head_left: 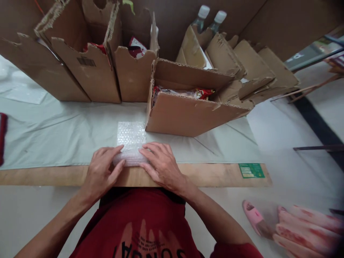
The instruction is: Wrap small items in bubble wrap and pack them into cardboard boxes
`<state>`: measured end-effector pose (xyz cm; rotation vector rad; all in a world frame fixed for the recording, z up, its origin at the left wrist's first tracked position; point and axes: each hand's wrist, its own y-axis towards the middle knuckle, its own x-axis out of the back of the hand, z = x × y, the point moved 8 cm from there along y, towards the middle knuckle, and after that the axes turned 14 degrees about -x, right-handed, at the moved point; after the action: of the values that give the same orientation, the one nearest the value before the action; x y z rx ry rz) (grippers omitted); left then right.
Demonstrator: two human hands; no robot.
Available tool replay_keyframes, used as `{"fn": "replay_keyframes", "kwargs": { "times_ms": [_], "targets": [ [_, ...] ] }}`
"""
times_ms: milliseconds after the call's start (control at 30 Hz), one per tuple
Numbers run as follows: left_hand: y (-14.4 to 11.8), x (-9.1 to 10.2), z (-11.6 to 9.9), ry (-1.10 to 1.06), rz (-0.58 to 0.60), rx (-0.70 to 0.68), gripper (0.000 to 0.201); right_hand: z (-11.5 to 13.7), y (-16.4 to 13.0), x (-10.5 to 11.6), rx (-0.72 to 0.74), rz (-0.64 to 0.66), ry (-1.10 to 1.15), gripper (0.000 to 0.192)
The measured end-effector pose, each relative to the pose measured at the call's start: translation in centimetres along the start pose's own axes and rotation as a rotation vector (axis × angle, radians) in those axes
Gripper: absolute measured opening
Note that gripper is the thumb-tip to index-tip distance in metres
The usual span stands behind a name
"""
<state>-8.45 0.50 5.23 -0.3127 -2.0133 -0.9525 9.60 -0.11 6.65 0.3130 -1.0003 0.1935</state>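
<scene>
A piece of bubble wrap (pixel 131 135) lies on the cloth near the table's front edge. Its near end is rolled into a cylinder between my two hands, while the far part is flat. My left hand (pixel 103 167) holds the left end of the roll, thumb in front and fingers behind. At the other end, my right hand (pixel 162 165) grips the roll in the same way. Whether anything is wrapped inside the roll I cannot tell. Just behind and to the right stands an open cardboard box (pixel 185 111) with red and clear packets in it.
More cardboard bins (pixel 135 77) line the back, some with red packages. Two white-capped bottles (pixel 203 12) stand behind them. A pale cloth (pixel 80 136) covers the table, edged by a wooden strip (pixel 209 175). At the lower right is another person's foot in a pink slipper (pixel 252 216).
</scene>
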Motion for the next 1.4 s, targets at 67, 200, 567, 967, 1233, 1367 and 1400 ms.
{"fn": "replay_keyframes", "kwargs": {
  "times_ms": [67, 200, 567, 967, 1233, 1367, 1400],
  "targets": [
    [0.4, -0.3, 1.0, 0.062, -0.023, 0.021, 0.034, 0.3, 0.3, -0.4, 0.04, 0.01, -0.091, 0.033],
    [0.3, 0.2, -0.1, 0.085, -0.045, -0.055, 0.043, 0.2, 1.0, -1.8, 0.076, 0.072, -0.115, 0.028],
    [0.9, 0.2, 1.8, 0.033, -0.021, 0.118, 0.036, 0.9, 0.8, -1.2, 0.048, 0.053, -0.121, 0.04],
    [-5.3, -4.1, -0.4, -0.75, -0.091, 0.743, 0.05, -2.0, -0.4, -1.7, -0.477, 0.134, 0.701, 0.022],
    [1.8, -3.2, -3.1, -0.58, 0.112, 0.278, 0.024, -3.6, -2.4, 3.5, -0.359, 0.243, 0.714, 0.09],
    [6.6, -2.7, -7.2, -0.566, 0.225, -0.214, 0.041, -4.0, -2.8, 5.7, -0.233, 0.247, 0.583, 0.036],
    [7.5, -2.3, -7.8, -0.542, 0.219, -0.301, 0.048, -4.1, -2.9, 6.4, -0.212, 0.225, 0.531, 0.024]
  ]
}}
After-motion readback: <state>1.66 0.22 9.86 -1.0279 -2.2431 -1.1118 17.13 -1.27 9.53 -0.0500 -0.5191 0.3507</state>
